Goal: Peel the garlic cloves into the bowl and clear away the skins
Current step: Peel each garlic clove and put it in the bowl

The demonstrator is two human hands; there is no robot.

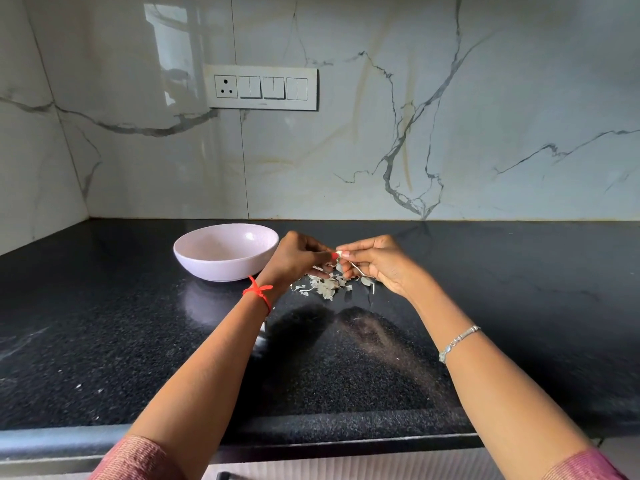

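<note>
Now, just right of the pale bowl (pixel 194 261), the left hand (pixel 294 258) and the right hand (pixel 378 262) pinch one small garlic clove (pixel 339 254) between their fingertips. Loose skins (pixel 327 286) lie on the counter (pixel 502 278) below them, beside the bowl, whose near wall hides its bottom.

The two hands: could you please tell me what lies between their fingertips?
In the head view, a small garlic clove, pinched by the left hand and right hand together.
</note>
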